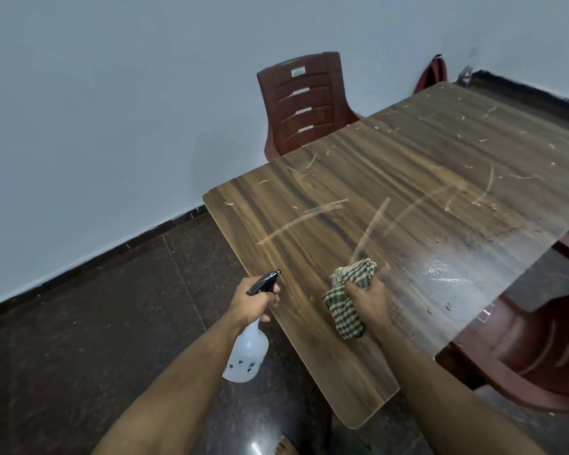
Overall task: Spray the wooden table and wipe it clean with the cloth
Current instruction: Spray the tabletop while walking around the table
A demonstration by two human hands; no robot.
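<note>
A: Status on your hands?

B: Your left hand [255,298] is wrapped round the neck of the translucent white plastic spray bottle [247,354] with the black trigger head, a finger on the trigger. The nozzle points over the table's near-left edge. The bottle body hangs off the side of the table, above the dark speckled stone floor [96,323]. It carries small blue flower prints low down.

A: Right?

B: Your right hand [368,298] is bunched round the green-and-white checked cloth [345,310], holding it down on the brown wood-grain tabletop [408,178] near the near-left edge. One end of the cloth sticks out ahead of your fingers, the other trails back toward you.

A: Table condition?

B: A wet glossy patch sits just right of the cloth. Pale streaks and small light flecks are scattered across the rest, mostly toward the far end.

A: Surroundings?

B: One dark red slatted plastic chair [306,106] stands at the far-left side against the pale grey wall [112,110]. Another red plastic chair [523,353] is tucked under the right side. Your bare foot [284,446] shows at the bottom edge.
</note>
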